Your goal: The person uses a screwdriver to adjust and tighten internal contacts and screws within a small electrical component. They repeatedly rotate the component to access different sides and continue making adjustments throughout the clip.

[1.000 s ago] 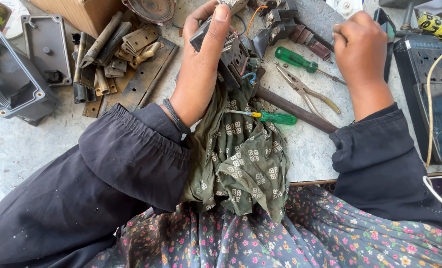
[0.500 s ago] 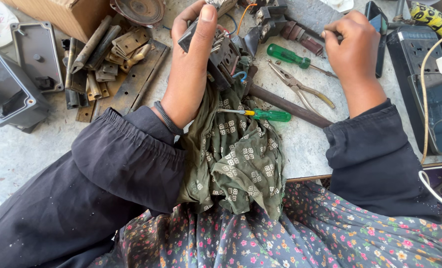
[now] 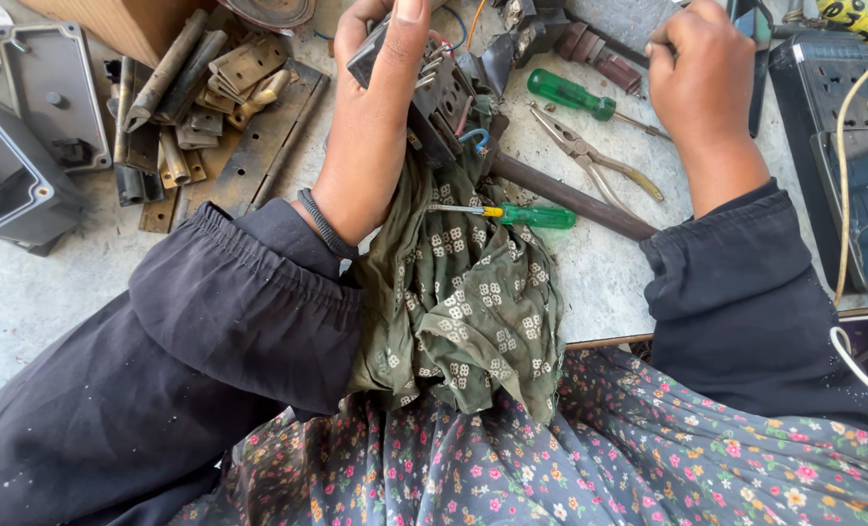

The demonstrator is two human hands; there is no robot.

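Two hands at work near the far edge of a cluttered bench

The left hand (image 3: 380, 107) is closed around a dark electrical switch block (image 3: 434, 93), thumb laid over its top; the right hand (image 3: 697, 73) is curled into a fist, its contents hidden, just beyond the pliers (image 3: 590, 161) and the green screwdriver (image 3: 575, 95)

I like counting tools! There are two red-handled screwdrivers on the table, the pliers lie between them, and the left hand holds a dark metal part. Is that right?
Almost. The two screwdrivers have green handles, not red, as the head view shows. The rest holds: the pliers lie between them, and the left hand holds a dark metal part.
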